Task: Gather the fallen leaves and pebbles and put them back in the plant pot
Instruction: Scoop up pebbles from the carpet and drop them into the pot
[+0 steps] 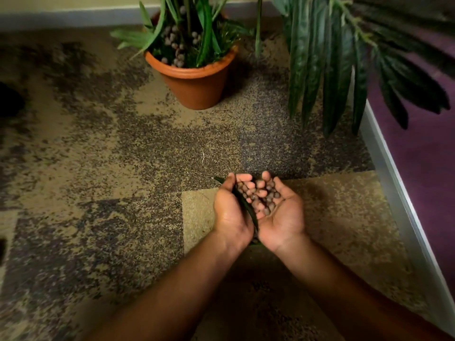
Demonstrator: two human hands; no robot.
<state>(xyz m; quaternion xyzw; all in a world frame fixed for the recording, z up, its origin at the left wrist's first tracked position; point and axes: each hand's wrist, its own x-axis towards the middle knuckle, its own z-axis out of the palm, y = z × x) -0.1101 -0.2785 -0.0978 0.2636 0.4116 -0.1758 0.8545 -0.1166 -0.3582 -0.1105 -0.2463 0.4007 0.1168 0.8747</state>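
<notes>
the two forearms come in from six o'clock, nearest the lens, and meet at the wrists just below the middle of the view. the left hand and right hand are pressed side by side into one cup, palms up, fingers curled inward around a heap of brown pebbles. a dark green fallen leaf lies along the seam between the palms, its tip poking out at eleven o'clock of the hands and its stalk end slipping down between the wrists. so both hands are closed around the load, the left with its thumb folded over the leaf and the right carrying most of the pebbles.

the gathering looks largely done: the speckled carpet around the hands shows no clear loose pebbles or leaves, though its mottled pattern could hide small ones, and a pale wisp lies at twelve o'clock of the hands. what is left, by my reckoning, is the carry and the tipping out, since the load is well apart from its goal.

that goal, the terracotta plant pot, stands at twelve o'clock near the top of the view. it holds upright green blades and a fill of greyish pebbles showing between the stems, up to about the rim. a bigger plant's drooping fronds hang in at one to two o'clock, beside a purple wall panel with a pale skirting edge along three o'clock.
</notes>
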